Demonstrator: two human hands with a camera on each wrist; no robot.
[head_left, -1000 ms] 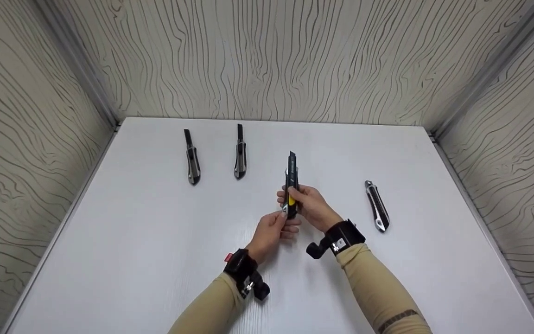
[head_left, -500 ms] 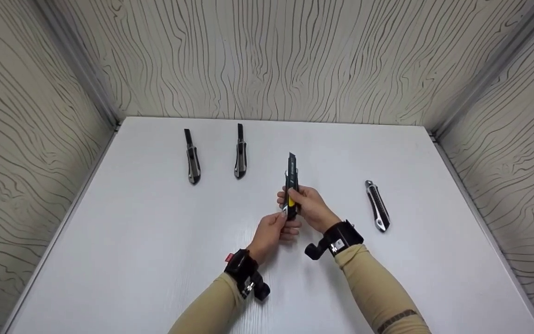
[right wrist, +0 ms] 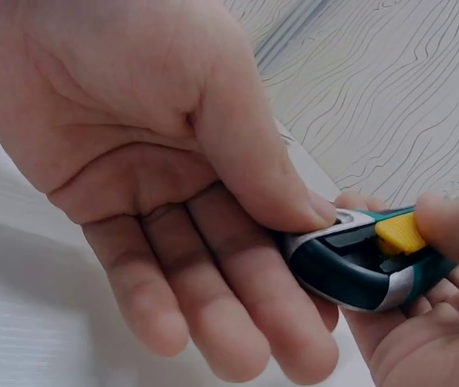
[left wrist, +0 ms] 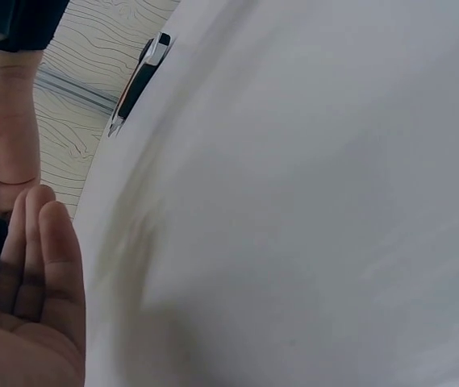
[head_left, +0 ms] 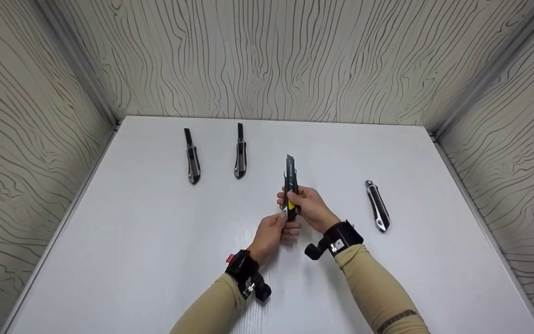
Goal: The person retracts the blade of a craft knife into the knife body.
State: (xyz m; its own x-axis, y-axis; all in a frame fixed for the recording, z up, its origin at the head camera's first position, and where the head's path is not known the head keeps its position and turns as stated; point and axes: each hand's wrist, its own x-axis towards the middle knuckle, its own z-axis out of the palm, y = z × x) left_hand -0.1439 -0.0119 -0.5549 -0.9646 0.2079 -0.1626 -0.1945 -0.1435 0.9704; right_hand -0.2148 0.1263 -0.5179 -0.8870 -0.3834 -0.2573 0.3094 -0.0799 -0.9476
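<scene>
A black and silver utility knife (head_left: pixel 290 181) with a yellow slider (right wrist: pixel 400 235) is held over the middle of the table, its dark blade extended and pointing to the far side. My right hand (head_left: pixel 313 206) grips the handle from the right, its thumb on or against the slider. At the butt end, my left hand (head_left: pixel 270 232) pinches the handle between thumb and fingers. In the right wrist view several fingers of that left hand (right wrist: pixel 205 266) reach out below the handle. Only part of the knife butt shows in the left wrist view.
Two utility knives with blades out, one at far left (head_left: pixel 193 162) and one left of centre (head_left: pixel 240 160), lie on the white table (head_left: pixel 123 250). Another utility knife (head_left: pixel 378 206), with no blade showing, lies at the right. Patterned walls (head_left: pixel 267 60) enclose the table.
The blade tip and my right thumb have shifted slightly toward me. My left hand has stayed almost still at the butt end. The other knives have not moved.
</scene>
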